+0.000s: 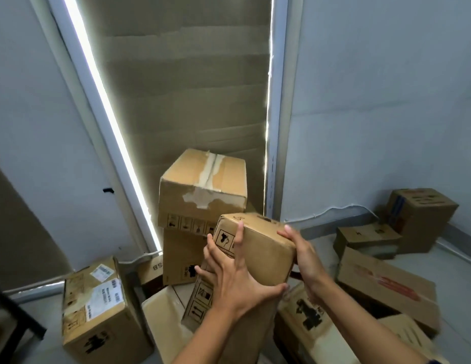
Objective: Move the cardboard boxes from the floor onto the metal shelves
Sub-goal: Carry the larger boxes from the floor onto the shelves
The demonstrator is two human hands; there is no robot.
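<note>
A small cardboard box [266,248] with black handling symbols is lifted in front of me, above the pile on the floor. My left hand [229,274] grips its left and lower side, fingers spread up the face and thumb under the bottom edge. My right hand [302,253] holds its right end, fingers curled over the top edge. Behind it a taped box [203,187] sits tilted on top of another box [182,256]. No metal shelf surface shows, only a dark frame [16,316] at the lower left.
More boxes lie on the floor: a labelled one [97,308] at left, several at right [387,285] and one in the far right corner [421,214]. A cardboard-covered window [184,88] with bright edges fills the wall ahead. Grey walls close both sides.
</note>
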